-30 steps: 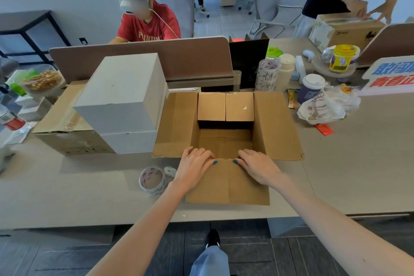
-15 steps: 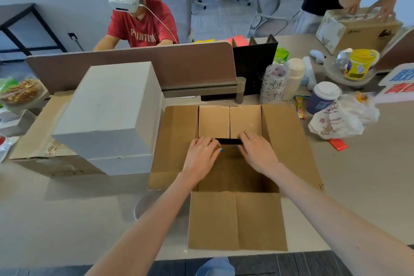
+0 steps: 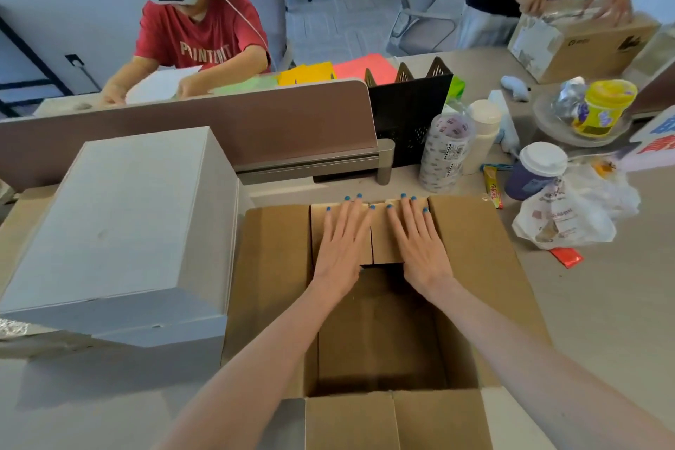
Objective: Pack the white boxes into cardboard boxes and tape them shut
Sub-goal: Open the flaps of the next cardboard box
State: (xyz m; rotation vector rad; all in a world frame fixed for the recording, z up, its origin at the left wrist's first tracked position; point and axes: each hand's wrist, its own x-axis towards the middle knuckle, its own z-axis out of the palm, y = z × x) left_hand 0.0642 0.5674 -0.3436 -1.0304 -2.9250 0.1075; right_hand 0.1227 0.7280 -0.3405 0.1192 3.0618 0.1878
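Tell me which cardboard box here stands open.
The cardboard box directly before the wearer: its flaps lie spread, left hand and right hand flat on the far flap. The far-right carton is closed.

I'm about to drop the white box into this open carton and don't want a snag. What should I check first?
1. The far flap folded back: ok, left hand and right hand press flat on it.
2. Both side flaps folded outward: ok.
3. Inside of cardboard box empty: ok, nothing visible in it.
4. Hands free to lift: ok, neither holds anything.
5. Reach to white box: ok, it sits just left of the cardboard box.
6. Fit of white box in opening: cannot tell.
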